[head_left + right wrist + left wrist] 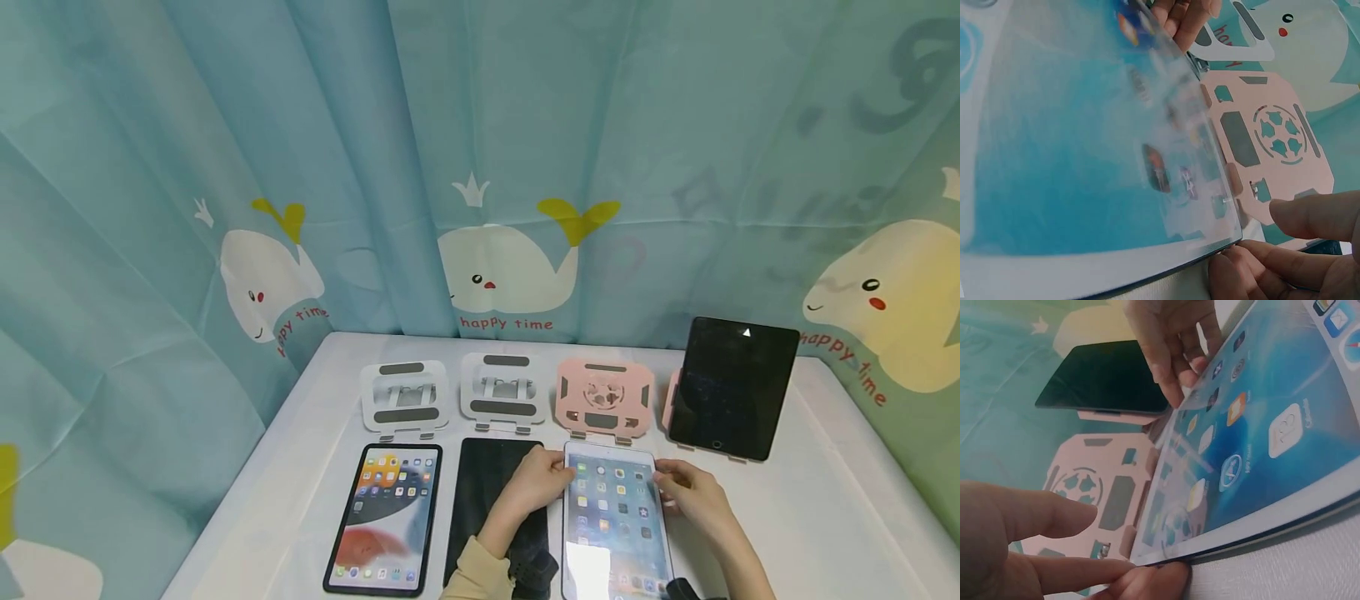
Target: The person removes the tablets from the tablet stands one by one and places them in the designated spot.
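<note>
A white-framed tablet [617, 525] with its screen lit lies face up below a pink tablet stand [603, 398]. My left hand [534, 479] is at its upper left corner. In the left wrist view, fingertips [1163, 580] tuck under the tablet's edge while the thumb [1072, 514] stands off it. On the opposite side, my right hand [692, 492] holds the upper right corner. The right wrist view shows its fingers [1241, 272] curled at the underside and the thumb [1310, 215] held away. The tablet's lower end runs out of the head view.
Left of the white tablet lie a dark tablet [480, 492], partly covered by my left arm, and a lit black-framed tablet [386, 517]. Two white stands [367, 392] [504, 408] stand behind them. At the right, a black tablet [733, 387] leans on another pink stand [670, 400]. A curtain [510, 108] hangs behind.
</note>
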The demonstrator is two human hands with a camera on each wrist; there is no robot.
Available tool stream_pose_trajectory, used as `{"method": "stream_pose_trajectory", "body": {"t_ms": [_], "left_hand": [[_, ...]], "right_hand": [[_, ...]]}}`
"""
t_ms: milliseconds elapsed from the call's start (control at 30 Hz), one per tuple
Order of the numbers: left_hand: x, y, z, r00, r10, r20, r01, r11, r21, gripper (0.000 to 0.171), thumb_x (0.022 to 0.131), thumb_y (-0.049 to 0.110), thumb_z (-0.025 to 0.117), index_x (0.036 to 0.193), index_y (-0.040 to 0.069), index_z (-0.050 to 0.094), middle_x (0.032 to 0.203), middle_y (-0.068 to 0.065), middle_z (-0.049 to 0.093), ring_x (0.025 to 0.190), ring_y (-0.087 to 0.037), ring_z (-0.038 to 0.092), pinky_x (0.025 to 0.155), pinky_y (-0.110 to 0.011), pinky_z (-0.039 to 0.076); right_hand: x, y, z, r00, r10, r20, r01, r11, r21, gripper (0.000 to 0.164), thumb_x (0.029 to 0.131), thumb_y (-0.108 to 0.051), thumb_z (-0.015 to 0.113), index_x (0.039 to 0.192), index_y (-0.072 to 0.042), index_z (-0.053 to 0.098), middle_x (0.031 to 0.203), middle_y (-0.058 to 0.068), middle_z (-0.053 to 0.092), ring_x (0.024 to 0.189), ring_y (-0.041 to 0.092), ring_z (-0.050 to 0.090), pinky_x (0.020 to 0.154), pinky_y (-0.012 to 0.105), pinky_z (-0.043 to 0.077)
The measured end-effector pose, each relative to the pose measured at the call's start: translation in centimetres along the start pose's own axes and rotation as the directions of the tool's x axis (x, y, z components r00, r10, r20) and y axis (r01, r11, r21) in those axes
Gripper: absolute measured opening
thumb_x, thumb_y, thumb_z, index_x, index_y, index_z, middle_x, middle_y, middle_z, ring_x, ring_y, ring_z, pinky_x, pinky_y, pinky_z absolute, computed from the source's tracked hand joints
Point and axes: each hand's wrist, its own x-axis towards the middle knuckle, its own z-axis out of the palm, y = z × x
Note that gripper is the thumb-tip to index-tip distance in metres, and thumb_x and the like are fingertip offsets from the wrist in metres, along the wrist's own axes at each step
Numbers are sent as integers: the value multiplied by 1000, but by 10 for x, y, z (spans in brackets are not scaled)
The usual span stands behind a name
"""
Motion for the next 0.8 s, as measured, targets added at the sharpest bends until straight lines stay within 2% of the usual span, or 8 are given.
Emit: {"method": "stream_pose_trajectory", "body": {"t_ms": [200,300,367,433,500,533,800], "left_hand": [[-1,2,0,1000,6,0,-6,1000,-1,39,89,7,57,56,13,37,47,11,28,40,-2,31,43,-17,15],[-2,3,0,1000,7,3,-7,1000,9,34,89,8,58,58,7,44,48,9,30,42,-3,30,44,-17,16],[-2,4,1,1000,0,2,0,1000,16,24,89,10,59,68,-1,58,54,7,35,48,-4,32,46,-18,19],[-2,5,1,1000,-12,2,12,1000,23,21,90,13,59,87,-6,68,63,4,43,56,-5,36,50,-18,24],[-3,6,2,1000,-20,-6,20,1000,22,28,90,15,60,105,-6,69,72,0,50,64,-6,38,54,-18,28],[-3,7,3,1000,-21,-8,22,1000,21,30,91,16,60,109,-6,69,77,-1,51,67,-6,38,56,-18,30],[0,12,10,1000,2,13,-3,1000,25,27,91,16,59,109,0,70,81,1,53,67,-6,41,59,-18,33]], "right_hand": [[-1,3,-4,1000,4,3,-4,1000,14,45,93,-15,55,126,15,50,95,19,65,75,13,62,64,28,58],[-1,4,-5,1000,5,11,-5,1000,12,45,93,-15,55,126,15,49,95,18,66,75,13,63,64,28,58],[-1,5,-7,1000,4,15,-4,1000,12,46,94,-16,57,127,15,49,94,17,66,74,12,62,64,28,58],[-2,5,-9,1000,1,19,-2,1000,8,45,94,-16,57,127,15,49,94,16,66,74,12,62,64,27,58],[-2,4,-10,1000,-1,23,1,1000,6,46,94,-17,58,127,14,50,95,16,66,75,12,63,63,27,57],[-3,4,-11,1000,1,23,-1,1000,2,46,94,-17,58,127,14,50,95,16,66,75,12,62,62,26,57],[-6,5,-22,1000,-9,22,9,999,-42,43,93,-13,57,127,12,50,92,12,64,73,13,59,60,22,54]]}}
